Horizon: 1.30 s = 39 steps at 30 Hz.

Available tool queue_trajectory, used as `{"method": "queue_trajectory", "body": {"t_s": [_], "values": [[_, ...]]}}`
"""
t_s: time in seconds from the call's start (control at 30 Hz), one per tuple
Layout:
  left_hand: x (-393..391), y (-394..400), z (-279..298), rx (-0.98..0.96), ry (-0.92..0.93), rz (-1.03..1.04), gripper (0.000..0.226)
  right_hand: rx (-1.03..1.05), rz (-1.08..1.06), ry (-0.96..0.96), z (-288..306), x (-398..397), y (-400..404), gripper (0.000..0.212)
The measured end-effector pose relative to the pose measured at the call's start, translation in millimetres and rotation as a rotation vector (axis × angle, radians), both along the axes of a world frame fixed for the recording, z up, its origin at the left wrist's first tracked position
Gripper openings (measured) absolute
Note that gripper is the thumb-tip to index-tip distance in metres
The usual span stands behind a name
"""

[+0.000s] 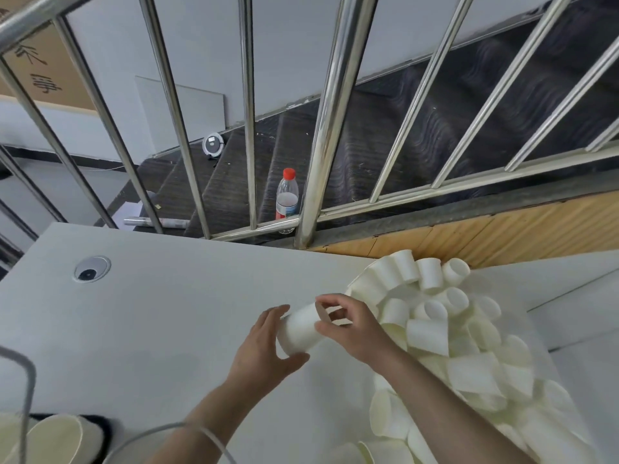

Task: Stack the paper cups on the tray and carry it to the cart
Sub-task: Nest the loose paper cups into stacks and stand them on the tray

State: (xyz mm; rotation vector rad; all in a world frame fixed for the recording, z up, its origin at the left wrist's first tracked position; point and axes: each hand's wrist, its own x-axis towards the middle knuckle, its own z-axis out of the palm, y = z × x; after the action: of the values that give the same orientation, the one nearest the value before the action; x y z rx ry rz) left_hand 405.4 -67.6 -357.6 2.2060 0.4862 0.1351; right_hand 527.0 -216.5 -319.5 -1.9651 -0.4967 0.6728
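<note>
A person's two bare hands work over a pale grey table [160, 316], seen from above. The left hand [268, 343] curls around the closed end of a short stack of white paper cups [301, 329] held on its side just above the tabletop, near the middle of the table. The right hand [348, 324] pinches the open rim of the same stack between thumb and fingers. Just to the right, a loose heap of white paper cups [469, 346] lies jumbled along the table's right side, reaching from the far edge to the near edge; most lie on their sides. At the near left corner, more cups [55, 437] show partly, with a grey cable [23, 390] looping in front. A round cable hole [92, 268] sits near the table's far left corner. Beyond the far edge stands a steel railing [318, 145], with dark stairs [402, 122] behind it and a red-capped plastic bottle [287, 199] standing at the railing's foot.
</note>
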Motion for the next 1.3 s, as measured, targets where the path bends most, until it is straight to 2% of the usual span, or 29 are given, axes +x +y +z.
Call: {"method": "queue_trajectory", "body": {"t_s": [0.13,0.2,0.27,0.4,0.5,0.63,0.73,0.9,1.13,1.23,1.3], "values": [[-6,-8,-7,-0.026,-0.018,-0.021,0.064,0.021,0.012,0.075,-2,-8,-12,0.034],[-8,-10,-10,-0.009,-0.011,-0.022,0.065,-0.016,0.027,0.049,-6,-6,-17,0.033],[-9,-10,-10,0.018,0.033,-0.022,0.065,-0.089,-0.010,-0.054,-14,2,-22,0.034],[-10,-2,-7,0.126,0.145,-0.049,0.066,-0.459,0.025,-0.460,-30,25,-31,0.050],[-10,2,-5,0.269,0.219,-0.080,0.071,-0.703,0.128,-0.512,-33,35,-29,0.058],[-9,2,-7,0.399,0.281,-0.123,0.081,-0.845,0.207,-0.568,-37,45,-19,0.061],[-9,0,-11,0.427,0.333,-0.142,0.082,-0.857,0.231,-0.599,-44,49,-14,0.053],[-10,-1,-17,0.432,0.370,-0.161,0.073,-0.832,0.238,-0.706,-52,48,-12,0.029],[-13,-2,-22,0.432,0.374,-0.185,0.079,-0.898,0.367,-0.828,-51,50,-17,0.020],[-14,-3,-21,0.414,0.366,-0.191,0.079,-0.811,0.310,-0.815,-41,44,-15,0.014],[-15,-4,-20,0.399,0.352,-0.183,0.078,-0.672,0.204,-0.745,-36,33,-14,0.015]]}}
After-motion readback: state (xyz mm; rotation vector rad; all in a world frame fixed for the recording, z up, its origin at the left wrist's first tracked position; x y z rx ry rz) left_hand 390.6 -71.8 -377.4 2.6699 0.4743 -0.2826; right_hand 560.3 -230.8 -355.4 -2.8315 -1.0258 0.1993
